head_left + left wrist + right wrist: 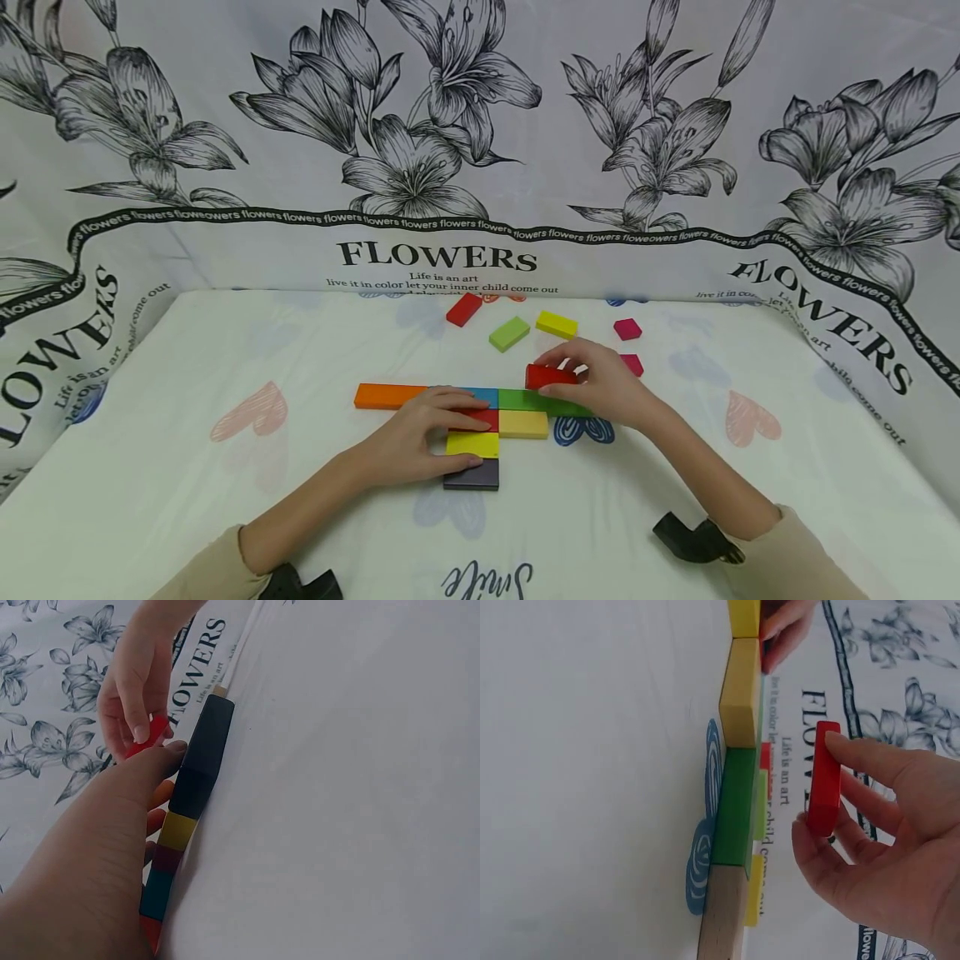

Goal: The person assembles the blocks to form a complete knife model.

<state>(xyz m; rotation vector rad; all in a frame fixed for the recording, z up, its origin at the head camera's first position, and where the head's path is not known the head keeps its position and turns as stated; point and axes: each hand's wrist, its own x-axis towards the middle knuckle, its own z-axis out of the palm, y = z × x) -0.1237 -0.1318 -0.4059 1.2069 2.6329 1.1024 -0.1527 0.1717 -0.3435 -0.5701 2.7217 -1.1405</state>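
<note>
Being pinched by the fingers of the right hand [603,385] is a red block [551,377], held at 12 o'clock of the green block [540,402]; in the right wrist view it is seen apart from the layout. The left hand [416,433] is laid over the layout with its fingers extended and not clenched: the inner red block [492,419] is touched by the fingers, and the near black block [476,477] is touched by the thumb.

Layout, head view: the blue block [486,397] is flanked by the orange block [386,396] at 9 o'clock and the green block at 3. Stacked toward 6 o'clock from blue are the inner red block, inner yellow block [472,444] and black block, laid edge to edge. At 3 o'clock of inner red, the tan block [522,425] is set against it. In the right wrist view, a wood block [724,911] is seen at green's 6 o'clock end.

Loose pieces, clocked from the held block: far red block [464,309] and lime block [509,334] around 10, far yellow block [557,324] at 12, magenta pieces [627,329] at 2 and 3. All are backed by a flower-printed curtain [285,250] at the white table's [150,467] 12 o'clock edge.
</note>
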